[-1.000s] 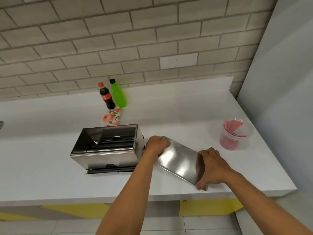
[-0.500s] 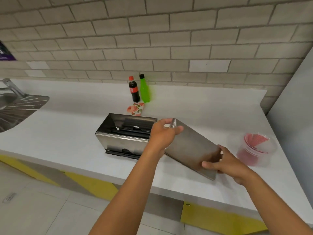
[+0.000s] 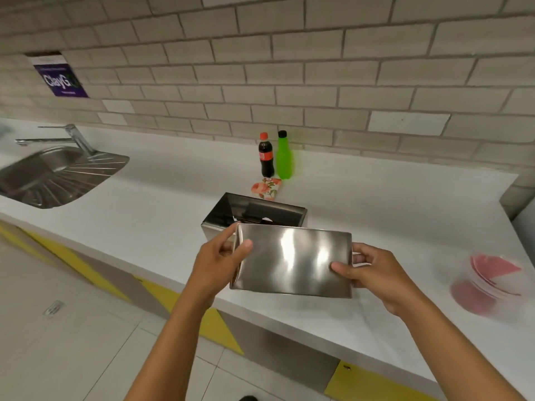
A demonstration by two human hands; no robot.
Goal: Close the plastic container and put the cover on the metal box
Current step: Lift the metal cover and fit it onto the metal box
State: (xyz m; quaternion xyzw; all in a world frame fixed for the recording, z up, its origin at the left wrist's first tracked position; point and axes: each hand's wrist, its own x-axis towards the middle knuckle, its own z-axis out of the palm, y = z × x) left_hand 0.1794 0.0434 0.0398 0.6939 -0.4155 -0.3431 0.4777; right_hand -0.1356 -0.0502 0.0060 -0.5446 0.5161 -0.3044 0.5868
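A shiny metal cover is held in the air above the counter, level and facing me. My left hand grips its left end and my right hand grips its right end. Just behind it, the open metal box stands on the white counter, its near side partly hidden by the cover. At the far right sits the clear plastic container with pink contents, blurred; whether its lid is on, I cannot tell.
A cola bottle and a green bottle stand by the brick wall, with a floral packet in front of them. A steel sink with a tap is at the left. The counter's front edge runs diagonally below my hands.
The cover has been lifted off the counter and turned level in front of the box. My view has swung left, and the sink now shows.
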